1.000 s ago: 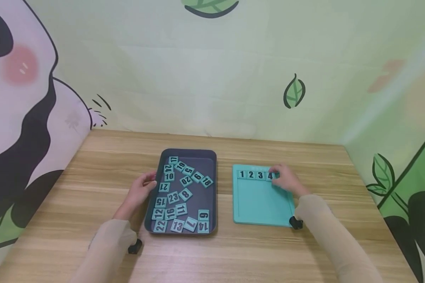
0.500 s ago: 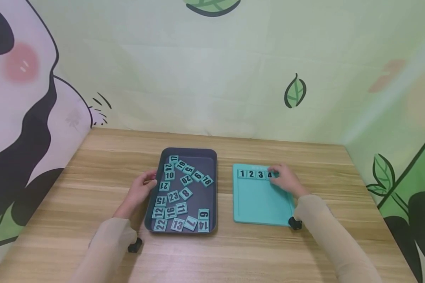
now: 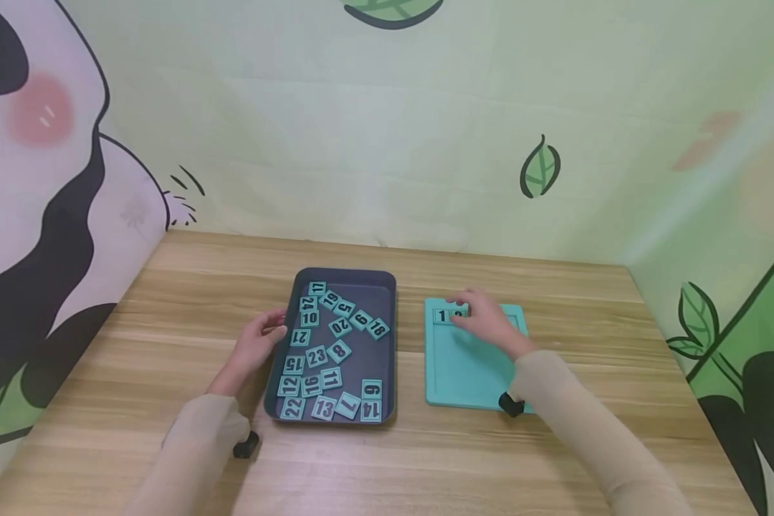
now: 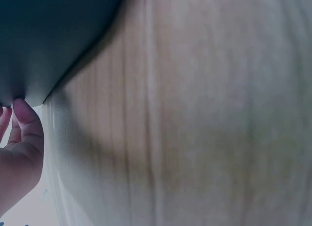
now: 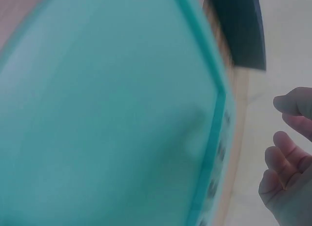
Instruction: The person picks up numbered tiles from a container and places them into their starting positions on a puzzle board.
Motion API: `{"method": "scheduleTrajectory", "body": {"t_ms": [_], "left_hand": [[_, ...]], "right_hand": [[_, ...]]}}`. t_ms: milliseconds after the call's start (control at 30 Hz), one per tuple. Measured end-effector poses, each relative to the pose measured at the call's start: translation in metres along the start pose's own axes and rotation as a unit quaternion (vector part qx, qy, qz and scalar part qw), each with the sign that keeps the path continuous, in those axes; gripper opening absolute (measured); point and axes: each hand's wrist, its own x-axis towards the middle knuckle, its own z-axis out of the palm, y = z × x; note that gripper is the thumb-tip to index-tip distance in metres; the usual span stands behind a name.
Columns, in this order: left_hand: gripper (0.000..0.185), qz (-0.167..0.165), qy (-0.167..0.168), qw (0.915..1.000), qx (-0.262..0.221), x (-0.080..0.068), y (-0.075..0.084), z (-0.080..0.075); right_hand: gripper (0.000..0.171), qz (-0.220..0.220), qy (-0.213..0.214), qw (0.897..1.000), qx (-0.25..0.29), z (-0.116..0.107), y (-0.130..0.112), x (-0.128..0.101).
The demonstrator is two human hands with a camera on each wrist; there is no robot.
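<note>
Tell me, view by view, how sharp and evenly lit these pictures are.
Head view: sharp, evenly lit; numbers in the dark tray are readable. Left wrist view: soft-focus wood, tray in shadow. Right wrist view: the teal board is blurred, its tiles unreadable, background washed out.

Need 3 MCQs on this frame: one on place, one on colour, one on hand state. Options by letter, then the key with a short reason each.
1. Where is the dark tray relative to the teal board?
A. To its left
B. To its right
C. Stacked on it

2. What colour are the number tiles in the tray?
A. Red
B. Teal
C. White

3. What is the left hand doing?
A. Hanging off the table
B. Lifting a tile
C. Touching the tray's left edge

Key:
1 A: in the head view the tray lies left of the board, apart from it, on the wooden table.
2 B: the tiles are teal with black numbers.
3 C: its fingers rest against the tray's left rim, while the right hand is over the board's top row.
</note>
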Motion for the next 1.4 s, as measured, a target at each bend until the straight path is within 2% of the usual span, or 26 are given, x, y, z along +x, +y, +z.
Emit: {"method": "scheduleTrajectory", "body": {"t_ms": [267, 633, 967, 1133, 1400], "left_hand": [[0.042, -0.009, -0.004, 0.9999, 0.002, 0.000, -0.001, -0.001], [0.042, -0.002, 0.000, 1.0000, -0.002, 0.000, -0.002, 0.000], [0.041, 0.004, 0.005, 1.0000, 0.002, -0.001, -0.001, 0.000], [0.041, 0.003, 0.005, 1.0000, 0.003, -0.003, 0.001, 0.000], [0.041, 0.000, 0.004, 1.0000, 0.005, -0.002, 0.002, 0.000]], "right_hand": [[0.035, -0.035, -0.021, 0.999, 0.019, 0.012, -0.033, 0.012], [0.035, -0.066, -0.039, 0.997, 0.019, 0.028, -0.074, 0.027], [0.035, -0.114, -0.085, 0.989, 0.026, 0.047, -0.099, 0.029], [0.035, -0.131, -0.109, 0.985, 0.004, 0.056, -0.107, 0.026], [0.035, -0.130, -0.150, 0.980, -0.022, 0.067, -0.112, 0.018]]}}
